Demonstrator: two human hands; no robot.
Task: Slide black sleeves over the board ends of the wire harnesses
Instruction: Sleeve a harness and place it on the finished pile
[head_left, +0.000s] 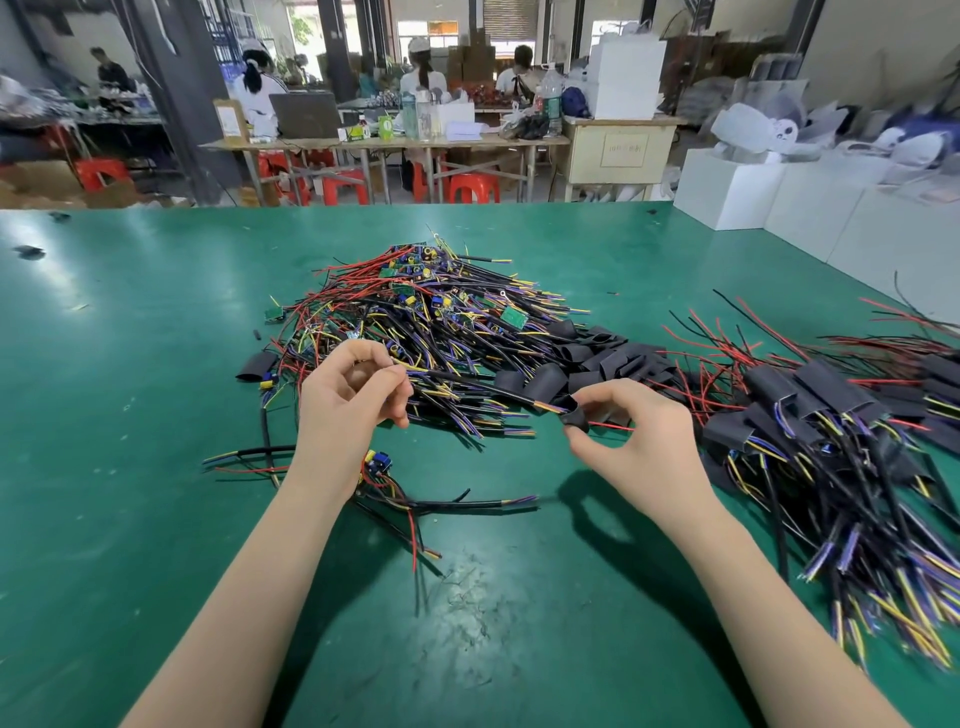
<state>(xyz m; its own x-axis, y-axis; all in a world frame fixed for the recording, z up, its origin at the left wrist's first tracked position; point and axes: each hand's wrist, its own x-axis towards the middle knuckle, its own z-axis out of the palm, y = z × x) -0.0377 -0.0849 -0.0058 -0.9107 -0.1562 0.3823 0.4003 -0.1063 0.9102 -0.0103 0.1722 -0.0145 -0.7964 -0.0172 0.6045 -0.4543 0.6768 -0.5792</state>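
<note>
Sleeve at the wire tips
Your right hand pinches a black sleeve — your left hand pinches the harness cable beside it.

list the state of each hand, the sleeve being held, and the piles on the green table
left hand: raised, pinching a black harness cable
right hand: pinching a black sleeve at the cable's wire tips
unsleeved wire harness pile: loose, boards bare
loose black sleeves: heaped, flattened
sleeved harness pile: sleeves on
</note>
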